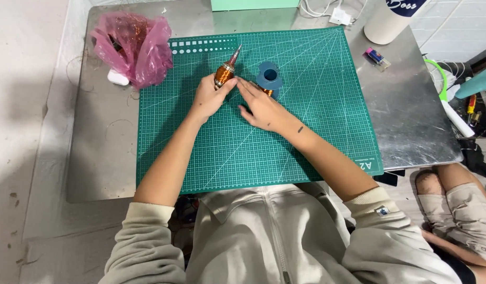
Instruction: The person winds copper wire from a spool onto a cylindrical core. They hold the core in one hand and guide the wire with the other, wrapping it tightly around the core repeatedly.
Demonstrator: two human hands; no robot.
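My left hand (209,96) grips a motor rotor wound with copper wire (225,71), its metal shaft pointing up and away over the green cutting mat (316,105). My right hand (261,108) lies on the mat just to the right, its index finger stretched toward the rotor's copper winding. A blue spool of copper wire (268,77) stands right behind my right hand, partly hidden by the fingers. Whether the right fingers pinch a wire strand is too fine to tell.
A pink plastic bag with copper wire scraps (132,44) and a small white object (118,78) sit at the mat's upper left. On the metal table (411,115): a white cup (393,21), a small purple item (377,57). Tools lie at right. Another person's knee (464,200) is lower right.
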